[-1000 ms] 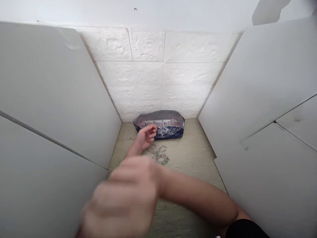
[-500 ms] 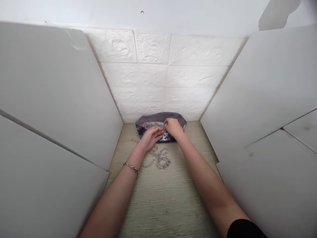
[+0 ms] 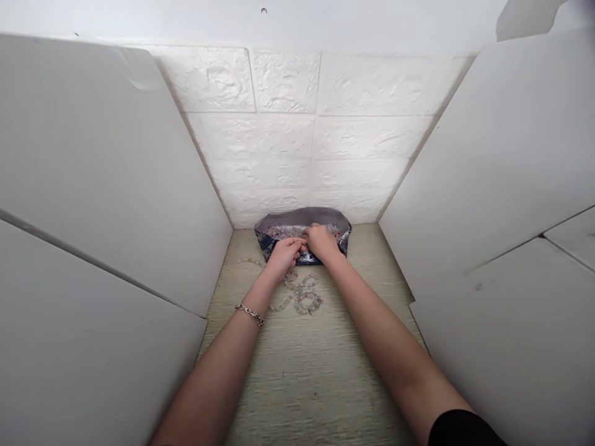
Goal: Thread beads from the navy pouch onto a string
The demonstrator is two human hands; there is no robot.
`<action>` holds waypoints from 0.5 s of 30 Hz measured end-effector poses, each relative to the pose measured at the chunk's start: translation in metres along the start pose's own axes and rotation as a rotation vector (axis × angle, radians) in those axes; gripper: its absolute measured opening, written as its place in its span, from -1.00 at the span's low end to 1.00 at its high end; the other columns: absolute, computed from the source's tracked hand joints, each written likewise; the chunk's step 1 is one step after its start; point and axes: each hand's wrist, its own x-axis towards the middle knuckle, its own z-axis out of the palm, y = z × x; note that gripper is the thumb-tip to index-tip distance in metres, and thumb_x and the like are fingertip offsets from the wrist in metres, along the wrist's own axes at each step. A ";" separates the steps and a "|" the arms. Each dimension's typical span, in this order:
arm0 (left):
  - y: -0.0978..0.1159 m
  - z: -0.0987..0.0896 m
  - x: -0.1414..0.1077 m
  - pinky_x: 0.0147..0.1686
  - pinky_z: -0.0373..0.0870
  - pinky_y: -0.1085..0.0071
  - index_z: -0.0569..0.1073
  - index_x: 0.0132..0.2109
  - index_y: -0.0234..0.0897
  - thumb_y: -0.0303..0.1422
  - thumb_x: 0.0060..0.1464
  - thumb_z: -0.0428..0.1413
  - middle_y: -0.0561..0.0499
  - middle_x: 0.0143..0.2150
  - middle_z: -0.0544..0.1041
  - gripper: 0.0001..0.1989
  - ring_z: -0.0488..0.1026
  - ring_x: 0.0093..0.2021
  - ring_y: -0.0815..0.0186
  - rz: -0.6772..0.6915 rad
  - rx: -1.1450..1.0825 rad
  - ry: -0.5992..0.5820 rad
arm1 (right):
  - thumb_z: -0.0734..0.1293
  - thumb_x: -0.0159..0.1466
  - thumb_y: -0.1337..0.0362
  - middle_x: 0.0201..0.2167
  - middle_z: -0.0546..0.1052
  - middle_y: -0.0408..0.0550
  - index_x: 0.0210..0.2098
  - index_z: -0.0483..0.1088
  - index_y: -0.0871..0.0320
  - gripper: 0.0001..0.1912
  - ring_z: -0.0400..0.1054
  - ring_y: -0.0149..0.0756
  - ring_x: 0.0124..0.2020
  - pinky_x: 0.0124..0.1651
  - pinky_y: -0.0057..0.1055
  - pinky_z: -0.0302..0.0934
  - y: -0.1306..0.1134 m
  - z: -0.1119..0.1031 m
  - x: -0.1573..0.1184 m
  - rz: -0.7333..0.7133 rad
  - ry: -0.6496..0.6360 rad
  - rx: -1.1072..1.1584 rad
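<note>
A dark blue patterned bag (image 3: 266, 246) lies open against the wall, with many small pink, clear and coloured beads (image 3: 281, 231) inside. At its front edge my left hand (image 3: 283, 256) has its fingers pinched together; whatever they hold is too small to make out. Touching or nearly touching those fingertips, my right hand (image 3: 320, 241) is closed in a pinch over the bag's opening, its grip also too small to read. A string of pale beads (image 3: 307, 302) curls in loops on the surface just below the hands, partly hidden by my left hand.
The greenish wood-grain surface (image 3: 307, 378) runs between a grey-white panel on the left (image 3: 116, 173) and another on the right (image 3: 488, 167). White brick-textured wall (image 3: 288, 136) stands behind the bag. A chain bracelet (image 3: 250, 314) is on my left wrist.
My right hand has moved slightly left and down, to my left fingertips. The fingers of my left hand, spread before, have come together. The view has shifted a little.
</note>
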 end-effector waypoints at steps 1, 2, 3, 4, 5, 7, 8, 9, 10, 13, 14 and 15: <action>0.000 0.001 -0.001 -0.82 -0.26 0.67 0.39 -0.41 -0.42 -0.49 -0.08 0.01 0.05 -0.59 0.32 -0.92 0.00 -0.77 0.64 0.014 0.018 0.004 | 0.07 0.22 0.27 -0.28 0.34 0.04 -0.32 0.38 0.16 -0.72 0.30 -0.28 -0.29 -0.32 -0.46 0.14 -0.001 0.001 0.000 0.005 0.004 -0.004; 0.001 0.001 -0.003 -0.82 -0.27 0.66 0.38 -0.40 -0.41 -0.46 -0.06 -0.01 0.07 -0.60 0.29 -0.90 -0.01 -0.77 0.63 0.029 0.033 0.004 | 0.07 0.22 0.28 -0.27 0.34 0.03 -0.31 0.38 0.15 -0.73 0.30 -0.28 -0.28 -0.32 -0.45 0.14 -0.001 0.001 0.001 0.012 0.007 -0.007; 0.001 0.002 -0.004 -0.82 -0.27 0.66 0.38 -0.39 -0.40 -0.44 -0.05 -0.02 0.10 -0.61 0.26 -0.89 -0.02 -0.77 0.63 0.043 0.043 0.001 | 0.07 0.22 0.28 -0.27 0.34 0.02 -0.30 0.37 0.14 -0.74 0.30 -0.28 -0.28 -0.32 -0.44 0.14 -0.002 0.002 0.001 0.017 0.010 -0.009; 0.002 0.003 -0.005 -0.81 -0.26 0.66 0.37 -0.38 -0.39 -0.42 -0.04 -0.02 0.12 -0.63 0.23 -0.88 -0.03 -0.77 0.63 0.056 0.048 0.001 | 0.07 0.22 0.28 -0.26 0.33 0.02 -0.30 0.37 0.14 -0.74 0.29 -0.28 -0.28 -0.31 -0.44 0.14 -0.003 0.002 0.001 0.022 0.012 -0.008; 0.002 0.003 -0.006 -0.80 -0.26 0.66 0.37 -0.37 -0.37 -0.39 -0.03 -0.03 0.15 -0.65 0.18 -0.87 -0.04 -0.77 0.62 0.063 0.054 0.005 | 0.07 0.22 0.28 -0.26 0.33 0.02 -0.30 0.37 0.14 -0.74 0.29 -0.29 -0.28 -0.31 -0.43 0.14 -0.003 0.002 0.001 0.027 0.014 -0.006; 0.003 0.005 -0.008 -0.79 -0.26 0.66 0.35 -0.38 -0.35 -0.36 -0.02 -0.04 0.20 -0.69 0.08 -0.86 -0.07 -0.78 0.62 0.059 0.074 0.020 | 0.07 0.22 0.27 -0.27 0.34 0.02 -0.31 0.37 0.15 -0.73 0.29 -0.28 -0.28 -0.31 -0.42 0.15 -0.004 0.002 0.000 0.031 0.022 -0.005; 0.003 0.005 -0.008 -0.78 -0.26 0.66 0.33 -0.39 -0.34 -0.35 -0.01 -0.05 0.21 -0.71 0.04 -0.85 -0.09 -0.78 0.62 0.054 0.090 0.030 | 0.07 0.22 0.27 -0.28 0.34 0.02 -0.31 0.37 0.15 -0.74 0.30 -0.27 -0.29 -0.31 -0.42 0.15 -0.004 0.002 -0.001 0.028 0.027 -0.006; 0.003 0.006 -0.009 -0.78 -0.26 0.66 0.32 -0.39 -0.34 -0.34 -0.01 -0.06 0.22 -0.71 0.00 -0.85 -0.11 -0.78 0.62 0.050 0.106 0.045 | 0.08 0.22 0.27 -0.28 0.35 0.01 -0.30 0.37 0.14 -0.74 0.30 -0.27 -0.29 -0.32 -0.42 0.15 -0.004 0.002 -0.001 0.020 0.033 -0.008; 0.003 0.006 -0.009 -0.78 -0.26 0.66 0.32 -0.39 -0.34 -0.33 0.00 -0.06 0.23 -0.72 -0.03 -0.84 -0.12 -0.78 0.61 0.049 0.124 0.059 | 0.08 0.22 0.27 -0.29 0.35 0.01 -0.30 0.37 0.13 -0.74 0.30 -0.26 -0.29 -0.33 -0.42 0.15 -0.004 0.002 -0.001 0.008 0.038 -0.012; 0.002 0.007 -0.008 -0.79 -0.27 0.63 0.31 -0.38 -0.32 -0.32 -0.01 -0.07 0.24 -0.73 -0.07 -0.84 -0.15 -0.79 0.60 0.070 0.163 0.100 | 0.08 0.21 0.28 -0.31 0.36 0.00 -0.30 0.38 0.13 -0.74 0.31 -0.25 -0.32 -0.36 -0.43 0.14 -0.005 0.002 -0.001 -0.015 0.043 -0.031; 0.001 0.007 -0.008 -0.79 -0.27 0.63 0.31 -0.38 -0.32 -0.32 -0.01 -0.08 0.24 -0.73 -0.07 -0.84 -0.16 -0.79 0.60 0.078 0.168 0.103 | 0.08 0.21 0.28 -0.32 0.37 0.00 -0.31 0.38 0.14 -0.74 0.32 -0.25 -0.33 -0.37 -0.44 0.14 -0.005 0.003 0.000 -0.017 0.044 -0.037; 0.001 0.007 -0.007 -0.79 -0.27 0.62 0.31 -0.37 -0.32 -0.31 -0.01 -0.08 0.24 -0.73 -0.07 -0.84 -0.16 -0.79 0.60 0.084 0.167 0.100 | 0.08 0.21 0.28 -0.32 0.37 0.00 -0.32 0.38 0.15 -0.74 0.32 -0.25 -0.34 -0.38 -0.44 0.14 -0.005 0.003 0.000 -0.019 0.048 -0.043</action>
